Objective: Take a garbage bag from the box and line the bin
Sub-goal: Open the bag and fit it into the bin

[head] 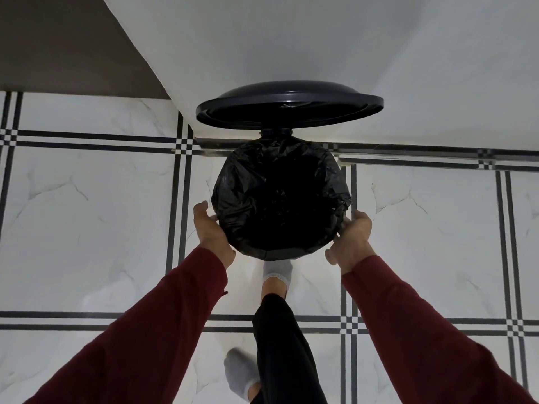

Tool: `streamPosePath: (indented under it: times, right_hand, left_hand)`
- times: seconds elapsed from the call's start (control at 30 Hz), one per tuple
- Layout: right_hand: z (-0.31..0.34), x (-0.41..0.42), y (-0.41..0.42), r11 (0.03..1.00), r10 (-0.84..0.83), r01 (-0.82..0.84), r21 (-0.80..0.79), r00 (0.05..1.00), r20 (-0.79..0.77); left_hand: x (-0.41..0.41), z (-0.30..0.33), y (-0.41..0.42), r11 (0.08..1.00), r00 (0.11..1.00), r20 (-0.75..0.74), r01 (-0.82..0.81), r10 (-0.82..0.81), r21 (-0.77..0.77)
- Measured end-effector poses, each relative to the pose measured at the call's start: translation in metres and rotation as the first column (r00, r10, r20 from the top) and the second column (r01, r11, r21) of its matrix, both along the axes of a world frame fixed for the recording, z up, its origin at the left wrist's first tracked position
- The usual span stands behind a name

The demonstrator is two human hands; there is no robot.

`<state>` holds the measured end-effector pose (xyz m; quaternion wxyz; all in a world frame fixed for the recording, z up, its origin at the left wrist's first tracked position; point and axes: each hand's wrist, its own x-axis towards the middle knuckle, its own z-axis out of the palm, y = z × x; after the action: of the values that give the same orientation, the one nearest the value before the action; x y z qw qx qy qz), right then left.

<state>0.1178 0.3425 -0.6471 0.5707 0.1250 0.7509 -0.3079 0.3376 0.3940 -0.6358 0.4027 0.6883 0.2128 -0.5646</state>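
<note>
Dark red sleeves [163,325] reaching forward from six o'clock. Left hand [211,231] at eight o'clock of the bin [287,253], right hand [351,240] at four o'clock, each grip clenched on the black garbage bag [280,196] folded over the rim. Bag spread open inside the round bin, at frame centre. Lid [288,104] raised at twelve o'clock, against a white wall [291,39]. One grey-socked foot [277,272] just below the bin at six o'clock. White marble-look floor [87,199] with black lines.

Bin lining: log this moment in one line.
garbage bag: over bin rim | lid: up | left hand, right hand: at rim sides | foot: at bin base
</note>
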Motion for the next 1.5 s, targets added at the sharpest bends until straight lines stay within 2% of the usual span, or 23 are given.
streamPosePath:
  times: [0.13, 0.23, 0.4, 0.47, 0.53, 0.6, 0.73, 0.8, 0.87, 0.9, 0.93, 0.97, 1.0, 1.07, 1.1, 1.2, 1.27, 1.3, 1.37, 1.4, 1.43, 1.5]
  right_hand:
    - [0.008, 0.01, 0.01, 1.0, -0.018, 0.018, 0.008, 0.996, 0.087]
    - [0.009, 0.023, 0.006, 0.999, -0.026, 0.029, -0.022, 0.993, 0.112]
    - [-0.001, 0.016, 0.011, 0.998, -0.051, 0.056, -0.024, 0.985, 0.165]
    - [-0.003, 0.01, 0.013, 0.998, -0.066, 0.068, -0.003, 0.975, 0.214]
    - [0.002, 0.005, 0.014, 0.999, -0.048, 0.044, 0.026, 0.983, 0.176]
    - [0.0, 0.003, 0.014, 0.999, -0.049, 0.05, -0.004, 0.989, 0.138]
    - [-0.009, 0.004, 0.015, 0.993, -0.077, 0.098, -0.06, 0.954, 0.288]
    - [-0.003, 0.003, 0.01, 1.0, 0.019, -0.015, -0.018, 0.978, 0.207]
    - [0.002, 0.0, 0.003, 0.986, 0.166, -0.166, -0.007, 0.986, -0.027]
    - [0.002, -0.002, 0.001, 0.968, 0.238, -0.249, -0.023, 0.945, -0.223]
    - [0.0, -0.004, -0.002, 0.936, 0.284, -0.346, -0.065, 0.849, -0.445]
    - [-0.003, -0.005, -0.005, 0.886, 0.296, -0.449, -0.117, 0.741, -0.603]
    - [-0.006, -0.005, -0.009, 0.817, 0.32, -0.559, -0.145, 0.648, -0.692]
    - [-0.006, 0.0, -0.021, 0.664, 0.428, -0.736, -0.136, 0.522, -0.737]
    - [-0.002, 0.003, -0.03, 0.598, 0.493, -0.792, -0.12, 0.482, -0.724]
    - [-0.004, 0.006, -0.064, 0.502, 0.665, -0.864, -0.017, 0.399, -0.631]
    - [-0.003, 0.004, -0.085, 0.451, 0.771, -0.891, 0.049, 0.361, -0.524]
    - [-0.003, 0.002, -0.093, 0.499, 0.78, -0.867, 0.012, 0.443, -0.443]
    - [-0.009, -0.001, -0.104, 0.692, 0.686, -0.714, -0.105, 0.696, -0.212]
    - [-0.013, 0.0, -0.107, 0.746, 0.636, -0.652, -0.136, 0.758, -0.146]
    - [-0.015, 0.001, -0.109, 0.757, 0.63, -0.636, -0.147, 0.771, -0.093]
    - [-0.017, 0.003, -0.109, 0.743, 0.651, -0.656, -0.129, 0.754, -0.084]
  left_hand:
    - [-0.003, -0.006, 0.006, 0.996, 0.989, -0.145, -0.013, 0.026, 0.086]
    - [-0.006, -0.005, 0.012, 0.995, 0.968, -0.231, -0.094, 0.097, 0.025]
    - [-0.003, -0.019, 0.014, 0.998, 0.985, -0.164, -0.053, 0.046, -0.041]
    - [0.001, -0.017, 0.016, 1.0, 0.994, -0.106, -0.013, 0.015, 0.019]
    - [0.003, -0.015, 0.018, 0.998, 0.997, -0.073, 0.018, -0.014, 0.061]
    - [0.001, -0.013, 0.016, 0.999, 0.997, -0.073, -0.011, 0.013, 0.032]
    - [-0.001, -0.013, 0.011, 1.0, 0.999, -0.041, -0.01, 0.011, 0.025]
    - [0.001, -0.012, 0.007, 0.998, 1.0, -0.001, 0.029, -0.029, 0.057]
    - [0.004, -0.015, -0.001, 0.979, 0.972, 0.191, 0.101, -0.135, 0.177]
    - [0.006, -0.016, -0.003, 0.955, 0.92, 0.328, 0.127, -0.214, 0.269]
    - [0.006, -0.013, -0.007, 0.944, 0.848, 0.463, 0.117, -0.257, 0.31]
    - [0.007, -0.01, -0.013, 0.951, 0.777, 0.571, 0.112, -0.264, 0.287]
    - [0.006, -0.006, -0.019, 0.966, 0.714, 0.654, 0.135, -0.249, 0.22]
    - [0.006, -0.004, -0.032, 0.95, 0.616, 0.735, 0.288, -0.283, 0.124]
    - [0.008, -0.007, -0.038, 0.925, 0.603, 0.724, 0.358, -0.335, 0.13]
    - [0.019, -0.013, -0.064, 0.862, 0.658, 0.57, 0.46, -0.493, 0.214]
    - [0.031, -0.024, -0.075, 0.778, 0.616, 0.494, 0.578, -0.614, 0.246]
    - [0.037, -0.032, -0.078, 0.74, 0.591, 0.471, 0.629, -0.655, 0.239]
    - [0.046, -0.043, -0.08, 0.72, 0.609, 0.421, 0.67, -0.673, 0.181]
    - [0.047, -0.042, -0.081, 0.725, 0.628, 0.405, 0.672, -0.665, 0.15]
    - [0.049, -0.042, -0.082, 0.738, 0.656, 0.382, 0.664, -0.651, 0.117]
    - [0.052, -0.046, -0.083, 0.789, 0.727, 0.346, 0.61, -0.594, 0.073]
